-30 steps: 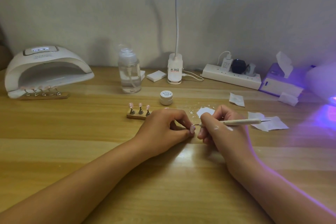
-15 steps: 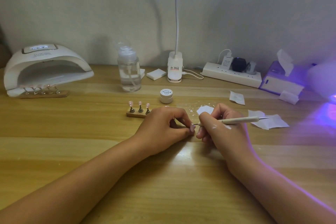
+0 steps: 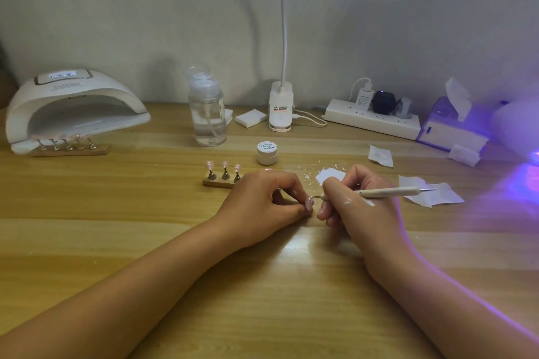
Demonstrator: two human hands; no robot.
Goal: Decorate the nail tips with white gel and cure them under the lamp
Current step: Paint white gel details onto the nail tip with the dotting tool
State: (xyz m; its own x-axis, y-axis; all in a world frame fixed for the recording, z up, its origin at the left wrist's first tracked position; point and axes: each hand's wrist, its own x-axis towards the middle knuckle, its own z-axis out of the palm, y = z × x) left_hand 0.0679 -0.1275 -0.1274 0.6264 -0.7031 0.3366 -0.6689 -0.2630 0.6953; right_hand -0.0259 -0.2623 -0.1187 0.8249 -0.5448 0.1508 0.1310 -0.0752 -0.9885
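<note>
**newbie_tips:** How do I get clean white gel dots on loose tips?

**gelgoblin:** Copy what's going on at centre frame. The left hand [image 3: 262, 201] pinches one nail tip [image 3: 309, 203] between thumb and fingers, resting low on the wooden table [image 3: 145, 213]. The right hand [image 3: 358, 207] grips a dotting tool [image 3: 385, 192] like a pen, its metal point right at the tip's surface. The hands sit close together, almost touching. I reckon that's the trick: brace both down, touch lightly, and reload a little at a time.

**newbie_tips:** What's the tip look like?

**gelgoblin:** Small, pale pink, glossy. It's too tiny to tell if any white is on it yet. Three more pink tips stand on a wooden holder [image 3: 223, 181] just left of the left hand, with the lidded gel pot [image 3: 266, 152] above it. Another holder of tips [image 3: 70, 149] lies at the mouth of the curing lamp [image 3: 73, 108], upper left. There's a white smear [image 3: 332, 176] on the table above the right hand, and white streaks on the back of that hand.
</note>
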